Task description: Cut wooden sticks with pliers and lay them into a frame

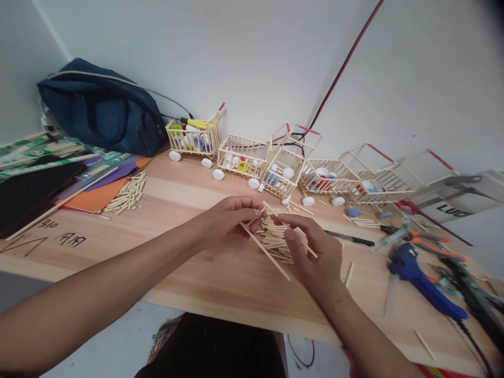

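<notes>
My left hand (230, 220) pinches a long thin wooden stick (264, 251) that slants down toward the table's front. My right hand (313, 257) is closed on a second wooden stick (280, 216), which runs from its fingers up toward my left fingertips. Both hands hover over a loose pile of short sticks (273, 239) on the wooden table (177, 247).
A row of small stick-built carts (244, 155) with white bottle-cap wheels lines the back wall. A dark blue bag (102, 110) sits back left, beside coloured paper (98, 194) and another stick pile (128, 194). A blue glue gun (421, 278), pliers (417, 236) and a black pen (350, 240) lie right.
</notes>
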Available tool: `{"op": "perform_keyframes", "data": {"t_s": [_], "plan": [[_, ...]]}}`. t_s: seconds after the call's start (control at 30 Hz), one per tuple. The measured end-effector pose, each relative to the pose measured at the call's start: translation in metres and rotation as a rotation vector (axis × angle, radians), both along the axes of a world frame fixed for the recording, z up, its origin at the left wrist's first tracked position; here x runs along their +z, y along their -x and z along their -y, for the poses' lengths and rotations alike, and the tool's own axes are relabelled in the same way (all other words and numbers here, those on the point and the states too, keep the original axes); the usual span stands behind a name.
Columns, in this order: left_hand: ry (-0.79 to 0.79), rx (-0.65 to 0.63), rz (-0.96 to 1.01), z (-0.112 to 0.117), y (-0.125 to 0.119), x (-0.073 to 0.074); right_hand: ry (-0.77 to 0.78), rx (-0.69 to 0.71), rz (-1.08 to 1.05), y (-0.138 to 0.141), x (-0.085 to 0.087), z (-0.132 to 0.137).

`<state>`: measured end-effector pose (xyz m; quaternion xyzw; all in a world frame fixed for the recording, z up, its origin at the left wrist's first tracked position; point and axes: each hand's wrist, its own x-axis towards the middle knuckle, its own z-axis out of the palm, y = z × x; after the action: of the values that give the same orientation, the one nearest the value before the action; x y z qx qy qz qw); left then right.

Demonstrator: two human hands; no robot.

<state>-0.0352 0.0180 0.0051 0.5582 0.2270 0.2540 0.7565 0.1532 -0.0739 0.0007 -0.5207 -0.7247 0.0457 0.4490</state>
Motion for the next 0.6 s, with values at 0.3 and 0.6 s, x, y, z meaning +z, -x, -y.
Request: {"op": "perform_keyframes", "data": {"t_s": [0.3,0.6], "plan": [[-0.009,0.017,0.009,0.0017,-0.0008,0.0022,0.054,0.019,-0.038,0.002,-0.0019,-0.0001],[-0.03,0.067,0.007,-0.0005,-0.0009,-0.002,0.084,0.07,-0.053,-0.0004,-0.0046,-0.002]]}}
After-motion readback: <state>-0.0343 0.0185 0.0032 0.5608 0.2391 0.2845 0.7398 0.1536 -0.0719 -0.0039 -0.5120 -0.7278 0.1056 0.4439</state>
